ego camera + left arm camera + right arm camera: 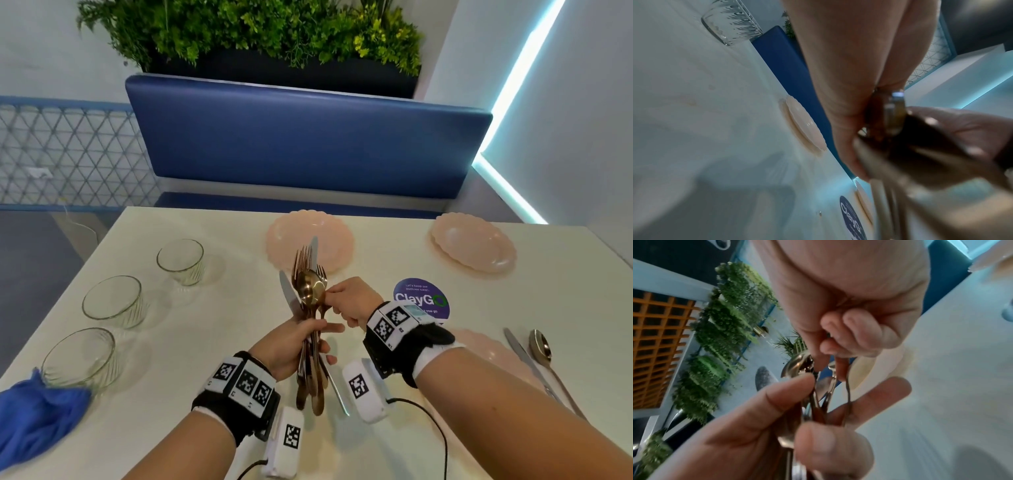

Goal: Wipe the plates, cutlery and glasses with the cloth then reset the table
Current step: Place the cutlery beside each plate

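My left hand [301, 342] grips a bundle of cutlery [308, 308] upright above the white table [205, 342]: copper forks and spoons, silver knives. My right hand [342, 301] pinches one copper piece near the top of the bundle; which piece I cannot tell. The right wrist view shows its fingertips [849, 334] on a thin copper stem [840, 368], with the left hand's fingers [777, 402] round the handles. Three pink plates lie at the far middle [310, 243], far right [474, 241] and near right [496, 349]. Three glasses [113, 301] line the left side. A blue cloth [37, 411] lies at the near left.
A knife [524, 356] and a spoon [541, 346] lie right of the near plate. A round purple sticker [421, 298] sits on the table behind my right wrist. A blue bench [308, 137] with a planter above it backs the table's far edge.
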